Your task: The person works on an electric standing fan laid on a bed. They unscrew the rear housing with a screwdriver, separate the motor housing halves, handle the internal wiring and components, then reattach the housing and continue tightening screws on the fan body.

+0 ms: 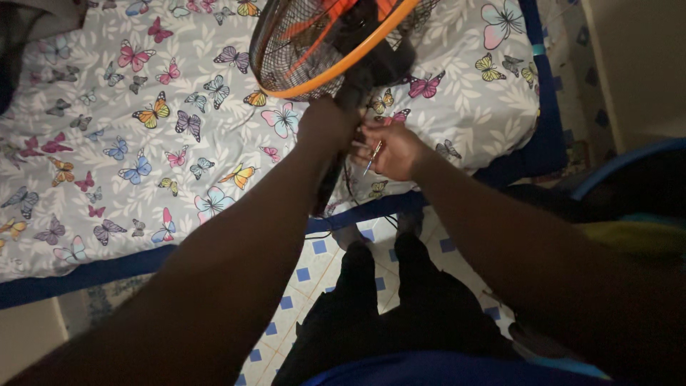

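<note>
A stand fan lies with its orange-rimmed black wire cage (300, 53) on a butterfly-print bed sheet (143, 129). Its black neck and pole (336, 164) run down toward the bed's edge. My left hand (327, 127) is closed around the neck just below the cage. My right hand (389, 150) is beside it, pinching a small thin tool with a shiny tip (372, 156) against the pole. What the tip touches is hidden by the fingers.
The mattress has a dark blue border (371, 207). Below it is a tiled floor with blue squares (307, 275). My dark-clothed legs (400, 300) stand on it. A blue-rimmed dark object (629, 168) sits at the right, next to a pale wall.
</note>
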{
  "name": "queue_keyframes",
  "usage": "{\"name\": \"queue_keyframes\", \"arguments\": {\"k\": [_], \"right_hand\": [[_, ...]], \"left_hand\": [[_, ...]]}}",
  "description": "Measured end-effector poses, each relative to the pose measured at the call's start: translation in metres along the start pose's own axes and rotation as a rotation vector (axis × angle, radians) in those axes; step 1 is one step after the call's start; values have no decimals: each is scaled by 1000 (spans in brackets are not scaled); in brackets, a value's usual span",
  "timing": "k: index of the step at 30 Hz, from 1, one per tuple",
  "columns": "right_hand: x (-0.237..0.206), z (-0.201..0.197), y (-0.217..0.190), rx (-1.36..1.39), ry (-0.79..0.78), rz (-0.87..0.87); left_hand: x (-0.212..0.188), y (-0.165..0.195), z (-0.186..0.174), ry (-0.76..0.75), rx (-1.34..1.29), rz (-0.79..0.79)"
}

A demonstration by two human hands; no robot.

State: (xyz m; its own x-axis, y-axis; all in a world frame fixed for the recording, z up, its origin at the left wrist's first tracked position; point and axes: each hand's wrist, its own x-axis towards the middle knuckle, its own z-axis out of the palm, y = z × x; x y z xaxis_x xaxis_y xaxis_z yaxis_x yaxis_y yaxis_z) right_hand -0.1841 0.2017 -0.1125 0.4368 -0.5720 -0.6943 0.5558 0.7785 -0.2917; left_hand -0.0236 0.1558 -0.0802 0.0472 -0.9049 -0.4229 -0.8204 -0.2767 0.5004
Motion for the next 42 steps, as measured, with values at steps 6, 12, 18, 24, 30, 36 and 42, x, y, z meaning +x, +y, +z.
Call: {"name": "queue_keyframes", "arguments": {"k": [6,12,18,24,30,36,42], "right_hand": [[5,-18,-14,-18,-14,-25],[16,-23,-52,-101,135,-94],[14,-14,-46,-268,9,55],[2,-20,-4,-123,-101,86],[14,-34,11,-52,-162,18],[16,-31,14,-5,-127,10],[13,-28,15,33,-113,1]], "left_hand": [[9,-8,20,-160,438,237],[6,-26,29,-50,-15,107],[5,-26,28,-105,-179,63],[13,-21,27,-80,-35,73],[9,-17,27,-212,-240,21],[1,7,19,-392,-477,-104],[-1,30,8,-349,40,-170]]}}
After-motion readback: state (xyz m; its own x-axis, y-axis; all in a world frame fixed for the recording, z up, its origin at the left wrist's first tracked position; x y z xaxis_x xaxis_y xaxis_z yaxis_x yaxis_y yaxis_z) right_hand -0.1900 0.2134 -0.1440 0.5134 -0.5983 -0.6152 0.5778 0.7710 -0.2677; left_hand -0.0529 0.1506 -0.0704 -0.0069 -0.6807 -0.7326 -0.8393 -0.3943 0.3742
